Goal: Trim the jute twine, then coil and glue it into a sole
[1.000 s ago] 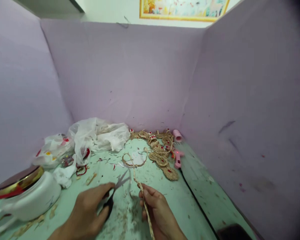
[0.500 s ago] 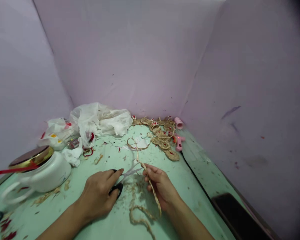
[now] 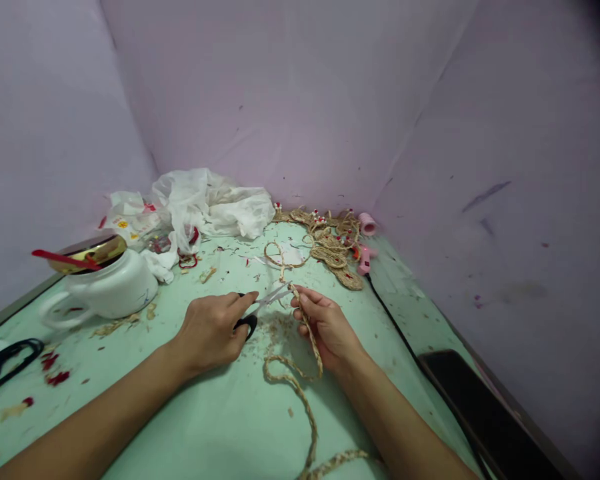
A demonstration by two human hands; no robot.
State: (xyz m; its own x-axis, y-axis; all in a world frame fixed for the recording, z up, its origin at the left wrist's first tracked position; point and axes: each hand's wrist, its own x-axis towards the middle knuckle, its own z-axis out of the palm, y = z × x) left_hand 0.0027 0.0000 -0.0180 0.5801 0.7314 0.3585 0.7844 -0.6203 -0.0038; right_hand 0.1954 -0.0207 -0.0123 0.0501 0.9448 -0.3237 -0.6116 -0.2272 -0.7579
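Note:
My left hand is closed around the black handles of a pair of scissors, whose blades point right toward my other hand. Between thumb and fingers, my right hand pinches the end of a braided straw-coloured cord. That cord hangs down and curves over the table toward me. Just beyond the blades lies a looped piece of similar cord, its near end seemingly apart from the end I hold. Small fibre scraps are scattered below the blades.
Coiled braided pieces with red and white beads lie at the back right, beside a pink glue gun and a pink spool. A phone is at right. White plastic bags and a white mug stand left on the green table.
The cord ran unbroken from my right hand to the loop; now a gap shows at the scissor blades. The view has tilted down, showing more of the near table.

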